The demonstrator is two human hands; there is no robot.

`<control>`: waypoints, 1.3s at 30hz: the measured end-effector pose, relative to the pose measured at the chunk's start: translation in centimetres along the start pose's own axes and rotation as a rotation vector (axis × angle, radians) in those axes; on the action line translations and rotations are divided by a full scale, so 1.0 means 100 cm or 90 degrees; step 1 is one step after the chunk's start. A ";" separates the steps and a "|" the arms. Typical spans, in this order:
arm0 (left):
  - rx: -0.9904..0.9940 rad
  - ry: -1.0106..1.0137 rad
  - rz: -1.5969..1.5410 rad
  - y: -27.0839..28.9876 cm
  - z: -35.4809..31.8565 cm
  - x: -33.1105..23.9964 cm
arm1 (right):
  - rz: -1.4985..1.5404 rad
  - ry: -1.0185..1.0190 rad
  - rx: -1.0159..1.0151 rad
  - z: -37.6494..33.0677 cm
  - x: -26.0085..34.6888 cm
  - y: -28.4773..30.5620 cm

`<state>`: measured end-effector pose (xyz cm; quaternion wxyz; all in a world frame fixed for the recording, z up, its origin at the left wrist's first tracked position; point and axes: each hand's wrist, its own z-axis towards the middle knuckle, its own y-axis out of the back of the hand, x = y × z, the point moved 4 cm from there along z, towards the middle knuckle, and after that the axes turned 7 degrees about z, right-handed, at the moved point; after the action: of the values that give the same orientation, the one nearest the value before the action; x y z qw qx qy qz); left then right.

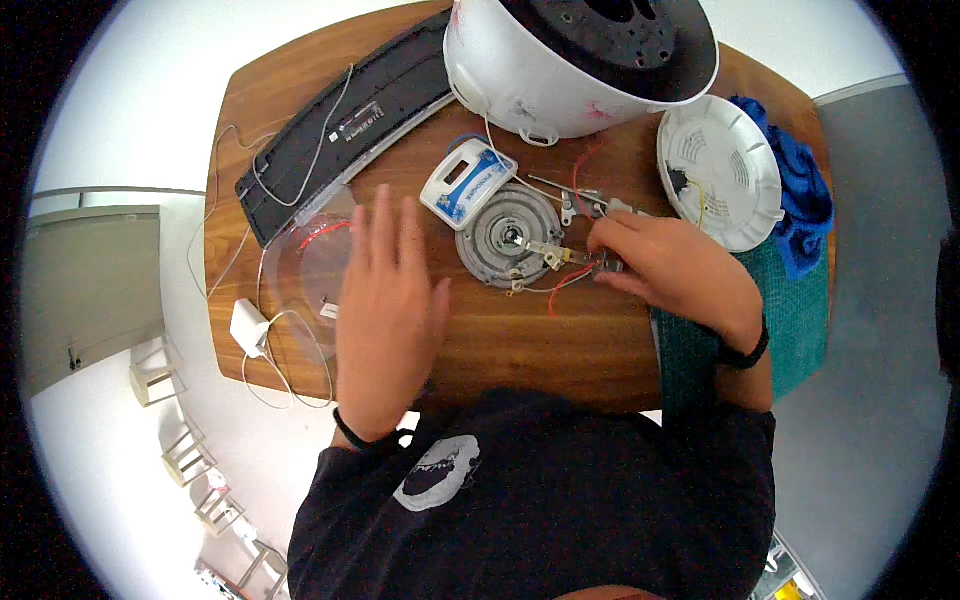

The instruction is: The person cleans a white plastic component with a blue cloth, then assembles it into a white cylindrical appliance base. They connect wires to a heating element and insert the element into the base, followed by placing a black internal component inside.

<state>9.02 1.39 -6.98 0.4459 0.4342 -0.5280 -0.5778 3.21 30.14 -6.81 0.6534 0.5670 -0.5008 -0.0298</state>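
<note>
Disc of grey metal (487, 258) lies on the wooden table (560, 345), and we take it as our landmark. Just right of it, the right hand (668, 268) bends over a small metal fitting (565, 255) and red wire (562, 287); its fingers curl inward at the fitting's end, though we cannot tell whether they pinch it or only touch. We judge that the disc sits central so that both hands reach it. Left of the disc, the left hand (388, 300) is flat and empty, fingers straight, thumb apart, above clear plastic (296, 262). The white-and-blue case (478, 197) stands at the disc's upper left edge, perhaps for easy reach. Beyond the disc, the white pot body (530, 85) leans with its dark end showing, probably pushed back to free working room. Right of the disc, the white round cover (722, 165) lies near blue cloth (800, 205), likely kept aside.
</note>
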 end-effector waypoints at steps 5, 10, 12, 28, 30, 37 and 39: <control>0.002 -0.111 -0.073 -0.029 0.014 -0.033 | 0.011 0.032 -0.017 0.001 0.004 0.005; -0.025 -0.153 -0.065 -0.042 0.023 -0.037 | 0.011 0.015 -0.024 0.002 -0.001 0.009; -0.016 -0.142 -0.111 -0.040 0.024 -0.033 | 0.032 0.021 -0.020 0.002 -0.002 0.011; -0.029 -0.135 -0.211 -0.039 0.034 -0.019 | 0.039 -0.029 0.029 0.004 -0.012 0.019; -0.042 -0.136 -0.212 -0.037 0.034 -0.019 | 0.029 -0.033 0.028 0.003 -0.011 0.019; -0.071 -0.028 -0.309 -0.033 0.040 -0.010 | 0.040 0.011 0.039 0.003 -0.010 0.019; -0.036 0.026 -0.366 -0.032 0.040 -0.007 | 0.029 0.024 0.031 0.004 -0.011 0.020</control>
<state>5.09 3.08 -9.91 0.2859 0.5651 -0.3579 -0.6861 1.37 31.18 -6.03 0.6493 0.5717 -0.5015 0.0079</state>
